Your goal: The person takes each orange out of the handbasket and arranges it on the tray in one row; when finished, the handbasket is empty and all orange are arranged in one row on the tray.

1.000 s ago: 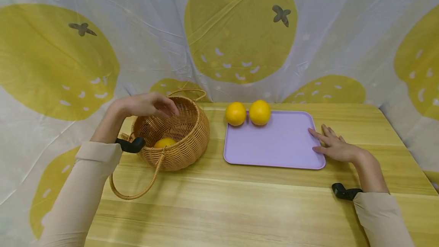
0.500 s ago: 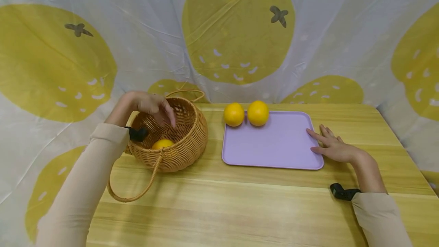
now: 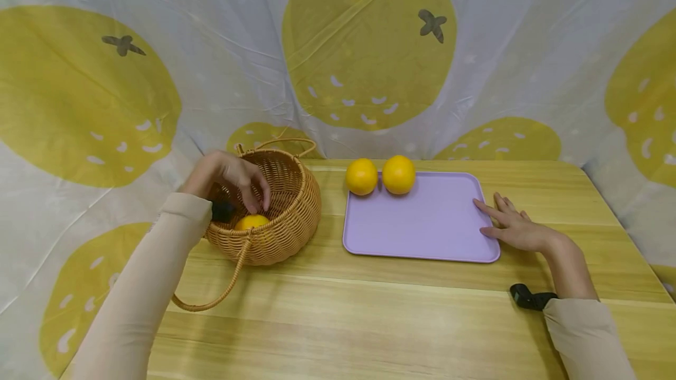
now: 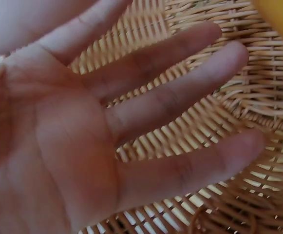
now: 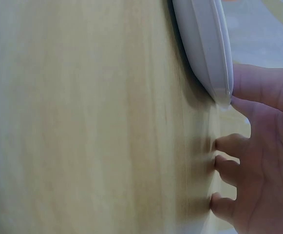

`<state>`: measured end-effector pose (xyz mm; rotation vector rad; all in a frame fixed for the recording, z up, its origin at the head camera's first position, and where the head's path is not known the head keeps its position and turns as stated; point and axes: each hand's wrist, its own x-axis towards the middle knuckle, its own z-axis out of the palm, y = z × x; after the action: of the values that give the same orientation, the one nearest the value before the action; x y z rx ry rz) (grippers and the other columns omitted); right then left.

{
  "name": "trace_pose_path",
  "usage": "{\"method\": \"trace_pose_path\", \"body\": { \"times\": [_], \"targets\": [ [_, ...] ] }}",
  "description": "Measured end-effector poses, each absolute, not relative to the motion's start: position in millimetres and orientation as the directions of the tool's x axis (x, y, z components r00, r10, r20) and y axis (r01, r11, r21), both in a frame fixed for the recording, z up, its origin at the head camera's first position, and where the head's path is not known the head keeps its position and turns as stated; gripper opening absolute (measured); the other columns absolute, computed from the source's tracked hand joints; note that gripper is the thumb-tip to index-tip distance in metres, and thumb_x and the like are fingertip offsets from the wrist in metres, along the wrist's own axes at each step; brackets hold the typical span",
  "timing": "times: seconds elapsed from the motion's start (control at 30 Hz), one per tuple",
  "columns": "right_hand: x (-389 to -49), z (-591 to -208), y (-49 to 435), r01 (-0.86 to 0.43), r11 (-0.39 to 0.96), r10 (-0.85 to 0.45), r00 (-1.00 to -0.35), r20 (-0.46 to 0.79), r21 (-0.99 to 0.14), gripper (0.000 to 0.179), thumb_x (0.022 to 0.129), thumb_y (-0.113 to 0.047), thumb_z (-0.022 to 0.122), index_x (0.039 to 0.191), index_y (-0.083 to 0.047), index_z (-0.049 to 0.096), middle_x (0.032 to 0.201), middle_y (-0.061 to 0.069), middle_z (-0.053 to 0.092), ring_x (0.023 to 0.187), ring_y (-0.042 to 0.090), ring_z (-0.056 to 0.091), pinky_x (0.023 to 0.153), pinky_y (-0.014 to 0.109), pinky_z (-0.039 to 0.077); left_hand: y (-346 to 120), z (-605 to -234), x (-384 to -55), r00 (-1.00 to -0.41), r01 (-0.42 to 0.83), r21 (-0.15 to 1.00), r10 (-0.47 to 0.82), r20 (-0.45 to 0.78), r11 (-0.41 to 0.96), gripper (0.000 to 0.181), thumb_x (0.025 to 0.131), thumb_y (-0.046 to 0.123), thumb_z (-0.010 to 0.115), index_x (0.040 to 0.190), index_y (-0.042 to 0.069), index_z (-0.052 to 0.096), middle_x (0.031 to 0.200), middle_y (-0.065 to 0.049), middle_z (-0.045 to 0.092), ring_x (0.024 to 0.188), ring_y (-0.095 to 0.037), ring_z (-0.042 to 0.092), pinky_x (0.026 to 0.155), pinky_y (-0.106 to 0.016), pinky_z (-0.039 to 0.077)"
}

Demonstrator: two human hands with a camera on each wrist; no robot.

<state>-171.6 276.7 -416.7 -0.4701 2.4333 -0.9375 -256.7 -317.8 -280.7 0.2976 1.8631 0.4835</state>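
Observation:
My left hand point(image 3: 240, 179) reaches down inside the round wicker basket point(image 3: 293, 233), its fingertips close over an orange point(image 3: 252, 221) lying at the near side of the bowl. In the left wrist view the fingers point(image 4: 175, 105) are spread and hold nothing, with a bit of the orange point(image 4: 282, 17) at the top right corner. My right hand point(image 3: 520, 228) rests at the right edge of the lilac tray point(image 3: 422, 221), thumb and index finger on its rim. The other fingers point(image 5: 226, 168) touch the wooden table in the right wrist view.
Two more oranges, a left one point(image 3: 361, 176) and a right one point(image 3: 398, 175), sit at the tray's back left corner. One basket handle point(image 3: 219, 298) hangs toward me over the table point(image 3: 369, 321); the other handle point(image 3: 287, 141) stands behind. A fruit-patterned cloth point(image 3: 502, 46) hangs behind the table.
My left hand has lowered from above the basket's rim into the basket, down to the orange there. The right hand, the tray and its two oranges have stayed put.

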Motion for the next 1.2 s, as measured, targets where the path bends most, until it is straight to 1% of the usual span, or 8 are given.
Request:
{"method": "trace_pose_path", "body": {
  "times": [0.13, 0.33, 0.5, 0.67, 0.8, 0.9, 1.07, 1.2],
  "targets": [
    [-170.9, -416.4, 276.4, -0.141, 0.703, -0.475, -0.822, -0.314, -0.697, 0.077, 0.106, -0.033, 0.056, 0.164, -0.002, 0.016, 0.163, 0.041, -0.019, 0.149, 0.060, -0.024, 0.113, 0.078, -0.017, -314.9, -284.2, -256.5, -0.335, -0.009, 0.395, 0.369, -0.867, 0.919, 0.036, 0.089, 0.018, 0.080, 0.120, 0.004, 0.069, 0.110, -0.004, 0.067, 0.098, -0.015, 0.061, 0.091, -0.042, 0.056],
    [-170.2, -416.2, 276.1, -0.135, 0.701, -0.474, -0.822, -0.316, -0.701, 0.077, 0.106, -0.033, 0.056, 0.164, -0.001, 0.016, 0.162, 0.041, -0.020, 0.149, 0.060, -0.024, 0.112, 0.078, -0.017, -317.4, -288.4, -257.7, -0.309, -0.007, 0.345, 0.326, -0.893, 0.938, 0.041, 0.088, 0.023, 0.083, 0.122, 0.005, 0.068, 0.122, -0.006, 0.065, 0.098, -0.015, 0.059, 0.094, -0.040, 0.055],
    [-169.9, -416.1, 275.9, -0.132, 0.701, -0.473, -0.822, -0.318, -0.701, 0.077, 0.106, -0.032, 0.057, 0.164, -0.001, 0.016, 0.162, 0.041, -0.020, 0.149, 0.059, -0.024, 0.113, 0.077, -0.018, -318.5, -290.0, -256.8, -0.308, -0.008, 0.337, 0.318, -0.896, 0.941, 0.044, 0.088, 0.025, 0.084, 0.123, 0.006, 0.067, 0.125, -0.005, 0.065, 0.098, -0.015, 0.058, 0.089, -0.037, 0.055],
    [-169.9, -415.1, 275.1, -0.133, 0.700, -0.473, -0.822, -0.316, -0.702, 0.078, 0.105, -0.033, 0.057, 0.164, -0.001, 0.017, 0.163, 0.041, -0.019, 0.149, 0.059, -0.024, 0.113, 0.077, -0.018, -319.8, -288.2, -255.8, -0.343, 0.001, 0.331, 0.311, -0.886, 0.944, 0.040, 0.091, 0.021, 0.080, 0.127, 0.007, 0.066, 0.128, -0.006, 0.066, 0.108, -0.018, 0.060, 0.089, -0.039, 0.056],
    [-169.5, -415.2, 274.3, -0.136, 0.702, -0.473, -0.822, -0.316, -0.699, 0.078, 0.105, -0.033, 0.057, 0.164, -0.001, 0.017, 0.163, 0.041, -0.019, 0.149, 0.059, -0.024, 0.113, 0.077, -0.017, -322.8, -287.9, -256.2, -0.483, 0.019, 0.427, 0.382, -0.788, 0.904, 0.033, 0.101, 0.011, 0.064, 0.134, 0.002, 0.062, 0.137, -0.017, 0.060, 0.119, -0.025, 0.059, 0.099, -0.043, 0.054],
    [-169.5, -415.5, 274.1, -0.135, 0.704, -0.472, -0.823, -0.316, -0.698, 0.078, 0.105, -0.033, 0.057, 0.164, -0.001, 0.017, 0.163, 0.041, -0.019, 0.149, 0.059, -0.024, 0.113, 0.077, -0.017, -325.5, -289.5, -257.0, -0.557, 0.051, 0.490, 0.432, -0.709, 0.870, 0.037, 0.104, 0.015, 0.060, 0.139, 0.003, 0.060, 0.150, -0.021, 0.051, 0.135, -0.033, 0.050, 0.111, -0.051, 0.045],
    [-169.2, -415.3, 274.6, -0.136, 0.703, -0.471, -0.824, -0.314, -0.698, 0.078, 0.105, -0.033, 0.057, 0.164, -0.002, 0.016, 0.163, 0.041, -0.019, 0.149, 0.059, -0.024, 0.113, 0.077, -0.017, -327.7, -292.2, -259.1, -0.523, 0.062, 0.518, 0.470, -0.711, 0.853, 0.056, 0.099, 0.026, 0.072, 0.149, 0.011, 0.054, 0.165, -0.018, 0.034, 0.155, -0.042, 0.024, 0.123, -0.062, 0.027],
    [-168.9, -415.7, 274.6, -0.138, 0.704, -0.472, -0.824, -0.313, -0.696, 0.077, 0.106, -0.032, 0.057, 0.164, -0.002, 0.016, 0.163, 0.041, -0.019, 0.149, 0.059, -0.024, 0.113, 0.077, -0.017, -327.6, -291.3, -259.6, -0.505, 0.089, 0.526, 0.494, -0.708, 0.846, 0.058, 0.097, 0.022, 0.074, 0.150, 0.010, 0.052, 0.165, -0.019, 0.033, 0.154, -0.043, 0.024, 0.120, -0.058, 0.034]
  ]
}}
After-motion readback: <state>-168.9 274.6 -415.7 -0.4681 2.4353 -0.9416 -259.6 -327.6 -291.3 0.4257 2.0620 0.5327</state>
